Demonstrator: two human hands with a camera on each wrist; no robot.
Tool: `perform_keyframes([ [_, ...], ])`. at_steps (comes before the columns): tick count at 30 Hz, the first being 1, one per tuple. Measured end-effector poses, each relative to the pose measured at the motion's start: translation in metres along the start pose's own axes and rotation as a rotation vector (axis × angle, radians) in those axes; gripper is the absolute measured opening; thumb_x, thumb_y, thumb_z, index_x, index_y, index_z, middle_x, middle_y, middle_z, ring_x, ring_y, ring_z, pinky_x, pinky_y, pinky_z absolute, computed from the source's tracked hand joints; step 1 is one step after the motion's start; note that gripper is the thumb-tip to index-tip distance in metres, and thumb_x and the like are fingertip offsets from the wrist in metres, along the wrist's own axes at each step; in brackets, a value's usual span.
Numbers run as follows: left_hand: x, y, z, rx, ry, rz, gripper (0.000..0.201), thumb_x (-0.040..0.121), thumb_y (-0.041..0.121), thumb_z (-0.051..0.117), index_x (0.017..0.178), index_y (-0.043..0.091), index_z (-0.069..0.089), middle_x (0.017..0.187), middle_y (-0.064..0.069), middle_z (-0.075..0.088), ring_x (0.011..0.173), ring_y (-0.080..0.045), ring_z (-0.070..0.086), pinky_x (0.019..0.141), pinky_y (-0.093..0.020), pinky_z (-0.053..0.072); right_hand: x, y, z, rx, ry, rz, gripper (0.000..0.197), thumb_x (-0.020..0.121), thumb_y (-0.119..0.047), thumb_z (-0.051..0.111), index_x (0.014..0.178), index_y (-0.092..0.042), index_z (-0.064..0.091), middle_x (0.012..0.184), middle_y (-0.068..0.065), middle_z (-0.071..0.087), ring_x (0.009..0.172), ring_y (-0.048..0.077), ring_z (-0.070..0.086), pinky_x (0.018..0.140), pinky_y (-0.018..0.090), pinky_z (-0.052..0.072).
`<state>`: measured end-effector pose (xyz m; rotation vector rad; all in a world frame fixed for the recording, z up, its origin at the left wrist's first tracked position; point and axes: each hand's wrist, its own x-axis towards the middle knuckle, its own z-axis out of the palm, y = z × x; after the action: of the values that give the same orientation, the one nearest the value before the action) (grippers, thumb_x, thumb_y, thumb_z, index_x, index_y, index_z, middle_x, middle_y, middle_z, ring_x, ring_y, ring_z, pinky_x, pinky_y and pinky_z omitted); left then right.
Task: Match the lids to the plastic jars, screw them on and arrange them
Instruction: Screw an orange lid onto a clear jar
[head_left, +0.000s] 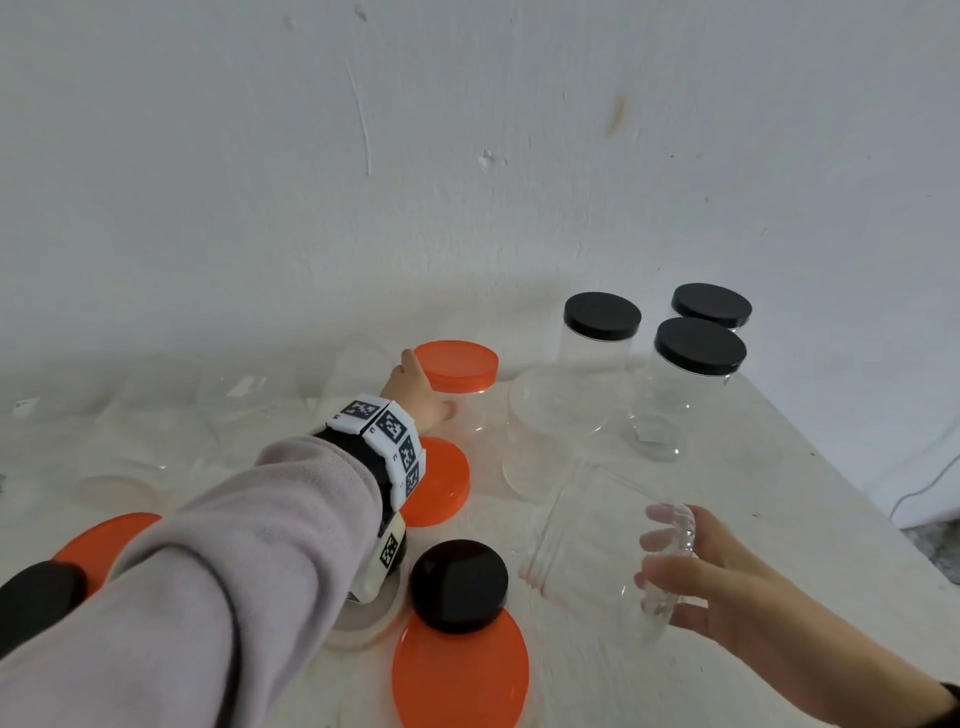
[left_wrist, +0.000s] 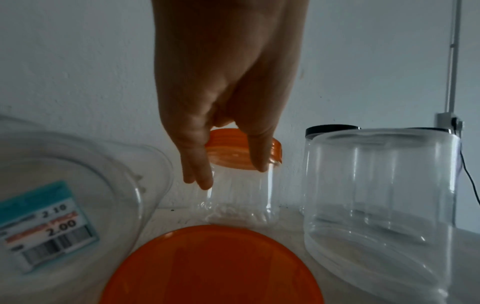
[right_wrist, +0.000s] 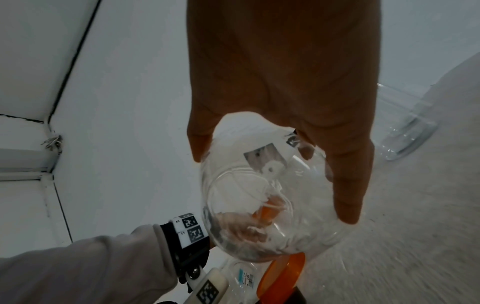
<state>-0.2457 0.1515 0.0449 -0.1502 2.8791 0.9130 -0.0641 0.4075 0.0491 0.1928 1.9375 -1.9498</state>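
Head view: left hand (head_left: 415, 395) reaches to the far middle of the table (head_left: 779, 519), fingers and thumb straddling the orange lid (head_left: 457, 365) on an upright clear jar (head_left: 467, 415). Left wrist cam: fingertips (left_wrist: 259, 162) hang over the lid rim, w/ the lid between thumb and fingers. Right hand (head_left: 727, 587) at near right grips a lidless clear jar (head_left: 597, 545) by its base, jar tilted, mouth toward the left. Three black-lidded jars (head_left: 696, 374) stand far right. Loose black lid (head_left: 458, 584) sits on a big orange lid (head_left: 462, 680), near centre.
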Motion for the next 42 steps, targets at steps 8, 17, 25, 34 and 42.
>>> perform_keyframes([
  [8, -0.012, 0.0, 0.007, 0.249, -0.063, 0.022, 0.077, 0.099, 0.024, 0.045, 0.145, -0.01, -0.006, 0.138, -0.022, 0.045, 0.123, -0.031, 0.05, 0.098, -0.033, 0.041, -0.005, 0.0, 0.003, 0.02, 0.007, 0.0, 0.097, 0.03, -0.038, 0.091, 0.119, -0.026, 0.055, 0.104, 0.005, 0.052, 0.089, 0.016, 0.069, 0.079, 0.033, 0.052],
  [17, -0.029, -0.01, 0.016, 0.615, -0.412, -0.027, 0.104, 0.073, 0.069, 0.061, 0.147, 0.009, 0.019, 0.146, -0.011, 0.036, 0.131, -0.03, 0.041, 0.101, -0.039, 0.038, -0.012, 0.005, 0.006, 0.04, 0.045, 0.064, 0.092, 0.036, -0.038, 0.085, 0.119, -0.014, 0.055, 0.092, 0.002, 0.061, 0.088, 0.019, 0.065, 0.084, 0.037, 0.051],
  [25, -0.044, -0.009, 0.01, 0.625, -0.27, 0.104, 0.087, 0.074, 0.054, 0.068, 0.138, 0.009, 0.031, 0.135, -0.013, 0.035, 0.124, -0.029, 0.037, 0.094, -0.04, 0.041, -0.018, 0.011, 0.01, 0.038, 0.012, 0.07, 0.086, 0.037, -0.038, 0.084, 0.116, -0.012, 0.061, 0.084, 0.002, 0.068, 0.084, 0.02, 0.067, 0.086, 0.04, 0.054],
  [34, -0.07, -0.021, -0.033, 0.478, -0.228, 0.203, 0.089, 0.07, 0.065, 0.061, 0.141, 0.025, 0.027, 0.136, -0.008, 0.031, 0.127, -0.028, 0.031, 0.094, -0.04, 0.04, -0.022, 0.02, 0.041, 0.068, -0.128, 0.191, 0.07, 0.043, -0.031, 0.085, 0.104, -0.003, 0.066, 0.095, 0.01, 0.067, 0.086, 0.023, 0.061, 0.092, 0.039, 0.052],
  [42, -0.111, -0.054, -0.073, 0.353, -0.148, 0.185, 0.09, 0.076, 0.063, 0.06, 0.146, 0.021, 0.022, 0.142, -0.008, 0.028, 0.126, -0.026, 0.039, 0.097, -0.035, 0.04, -0.032, 0.007, 0.111, -0.173, -0.471, 0.134, 0.029, 0.065, -0.027, 0.072, 0.094, -0.026, 0.072, 0.095, -0.001, 0.065, 0.094, 0.012, 0.062, 0.094, 0.029, 0.049],
])
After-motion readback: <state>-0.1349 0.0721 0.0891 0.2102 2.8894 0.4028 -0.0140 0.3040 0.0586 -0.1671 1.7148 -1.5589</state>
